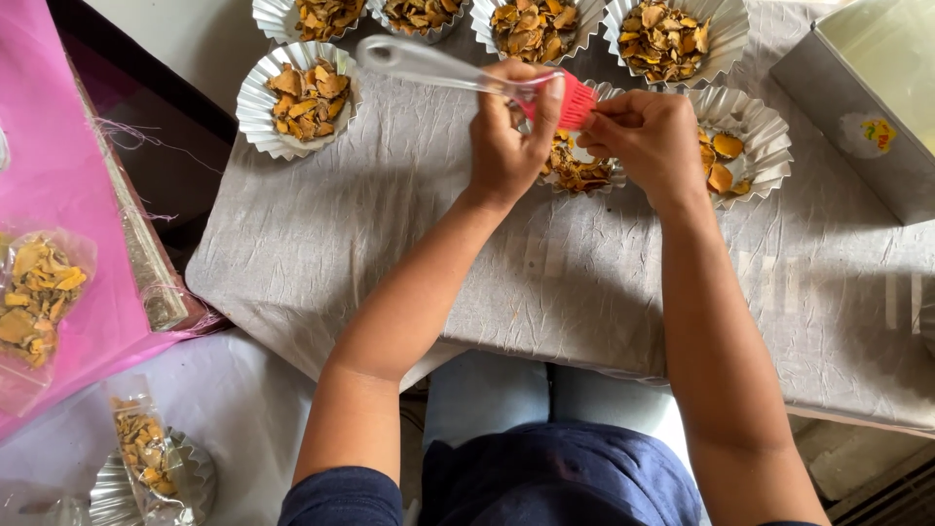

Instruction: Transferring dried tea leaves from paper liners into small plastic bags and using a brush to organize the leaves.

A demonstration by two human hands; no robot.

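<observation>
At the far left, a pink sheet (58, 146) is seen with a clear bag of dried yellow-orange slices (37, 292) lying on it. Below it, a second small bag (144, 450) is propped in a stack of fluted foil cups (190, 482). On the worktop (409, 253), which is covered by a creased grey cloth, a foil cup filled with dried slices (297, 97) is set at the upper left, and four more filled cups are lined up along the top edge. The left hand (506, 146) is closed around a brush with a clear handle (438, 66), just behind its red bristles (577, 100); the handle is pointed up and to the left. The bristles are pinched by the fingers of the right hand (648, 136), directly above a filled cup (575, 170). Just beside it, a further cup (750, 136) is partly hidden by the right hand. A grey box (857, 127) is placed at the far right.
</observation>
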